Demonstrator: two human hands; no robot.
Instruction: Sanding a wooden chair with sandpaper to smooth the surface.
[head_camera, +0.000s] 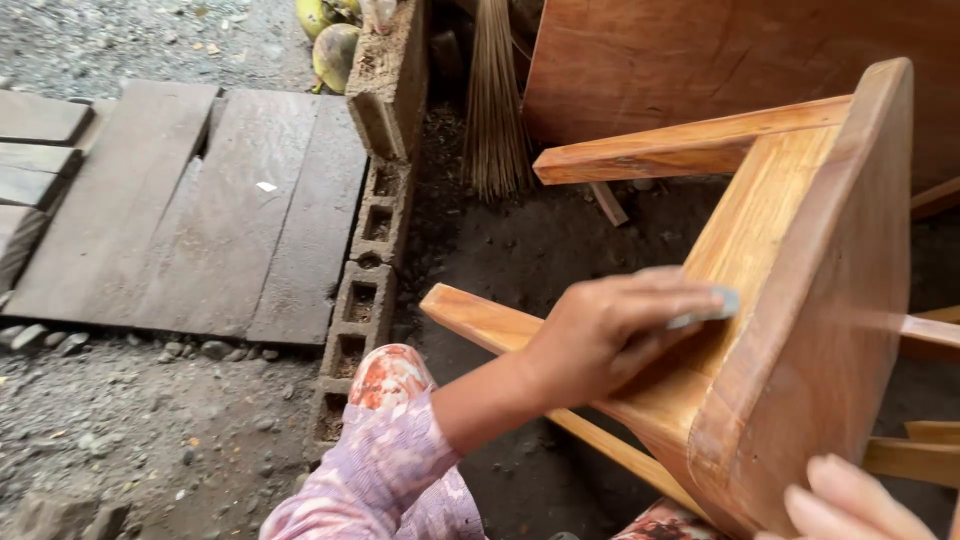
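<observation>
At the far left we see grey wooden planks (200, 210) lying flat on the gravel ground (130, 440), with a row of hollow concrete blocks (365, 260) running along their right edge. Green coconuts (332, 50) sit at the top, just left of the uppermost block, and a bundle of broom bristles (495, 100) stands to its right, in front of a large reddish wooden panel (700, 50).

Our left hand (605, 330) comes up from the lower middle in a pink patterned sleeve (385, 460). Its fingers are stretched fairly flat and press a small grey piece of sandpaper (710, 308) against the underside of a light wooden stool (800, 300). The stool lies tipped on its side over dark earth, its seat edge facing us and its legs pointing left and right.

At the bottom right corner only the fingertips of our right hand (850, 505) show, resting against the lower edge of the stool seat; we cannot tell whether it grips or merely touches.
</observation>
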